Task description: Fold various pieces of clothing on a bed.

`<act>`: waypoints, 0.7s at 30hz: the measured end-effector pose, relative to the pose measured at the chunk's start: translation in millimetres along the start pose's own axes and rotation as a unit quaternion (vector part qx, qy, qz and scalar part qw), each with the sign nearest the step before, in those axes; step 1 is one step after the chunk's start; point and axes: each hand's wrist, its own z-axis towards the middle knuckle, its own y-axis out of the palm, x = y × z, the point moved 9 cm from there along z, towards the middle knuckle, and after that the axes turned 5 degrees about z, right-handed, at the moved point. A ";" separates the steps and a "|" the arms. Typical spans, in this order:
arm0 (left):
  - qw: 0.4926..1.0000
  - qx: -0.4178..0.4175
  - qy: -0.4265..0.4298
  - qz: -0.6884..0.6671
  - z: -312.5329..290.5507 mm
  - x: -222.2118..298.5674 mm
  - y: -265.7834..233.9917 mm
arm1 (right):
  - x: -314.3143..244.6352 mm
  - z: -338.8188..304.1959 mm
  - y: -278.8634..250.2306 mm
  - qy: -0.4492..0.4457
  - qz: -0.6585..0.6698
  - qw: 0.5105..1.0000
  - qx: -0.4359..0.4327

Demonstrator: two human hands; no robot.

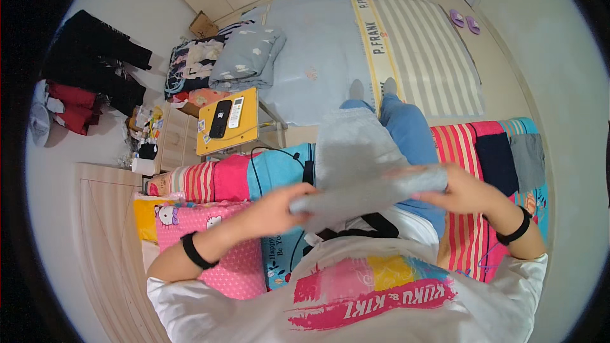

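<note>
Between my two hands a strip of light grey cloth (pixel 365 200) is stretched sideways above my lap, blurred by motion. My left hand (pixel 289 206) closes round its left end. At the other end, my right hand (pixel 460 190) grips it with the thumb below. Over my thigh lies a light grey fabric piece (pixel 352 143); whether it joins the strip I cannot tell. To my right, a folded navy cloth (pixel 497 164) and a folded grey cloth (pixel 527 162) rest side by side on the striped bedding (pixel 464 241).
A pink cushion (pixel 216 254) lies to my left. Beyond it, a yellow-topped stool (pixel 244 111) carries a black phone-like device (pixel 220 119) and a white remote (pixel 236 112). A folded grey quilt (pixel 248 57) sits on the floor mat (pixel 311 38). Purple slippers (pixel 465 21) are at the far right.
</note>
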 end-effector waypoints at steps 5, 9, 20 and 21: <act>0.982 0.187 0.038 -0.011 60.0 30.0 -145.3 | 16.0 42.2 -122.8 0.088 -0.039 0.978 0.185; 0.959 0.276 0.064 0.012 119.8 78.6 -251.5 | -12.4 93.4 -227.9 -0.019 -0.045 0.959 0.281; 0.930 0.310 0.193 -0.024 145.9 129.4 -324.2 | -99.9 91.9 -301.6 -0.110 -0.029 0.910 0.399; 0.931 0.309 0.193 -0.028 138.1 125.8 -317.1 | -98.7 78.9 -293.5 -0.106 -0.031 0.911 0.398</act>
